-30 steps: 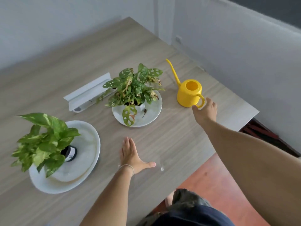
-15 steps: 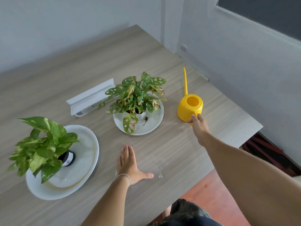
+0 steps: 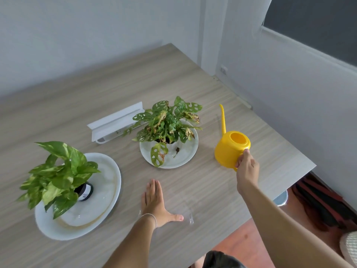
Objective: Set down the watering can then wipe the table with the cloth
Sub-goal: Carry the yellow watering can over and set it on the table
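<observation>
A yellow watering can (image 3: 229, 147) with a long thin spout is at the right side of the wooden table (image 3: 116, 78), tilted so its opening faces me. My right hand (image 3: 247, 169) is closed around its handle. My left hand (image 3: 154, 202) lies flat on the table near the front edge, fingers together and thumb out, holding nothing. A few water drops (image 3: 191, 219) glisten on the wood right of that thumb. No cloth is in view.
A holey-leaved potted plant (image 3: 166, 122) stands on a white plate (image 3: 185, 153) mid-table. A pothos (image 3: 56, 175) in a dark pot sits on a larger white plate (image 3: 104, 190) at left. A white bracket (image 3: 116, 120) lies behind. The table's right edge (image 3: 301, 175) drops to a red floor.
My right hand has closed on the can's handle, turned its spout away from me and tipped the can up. My left hand stays flat on the table.
</observation>
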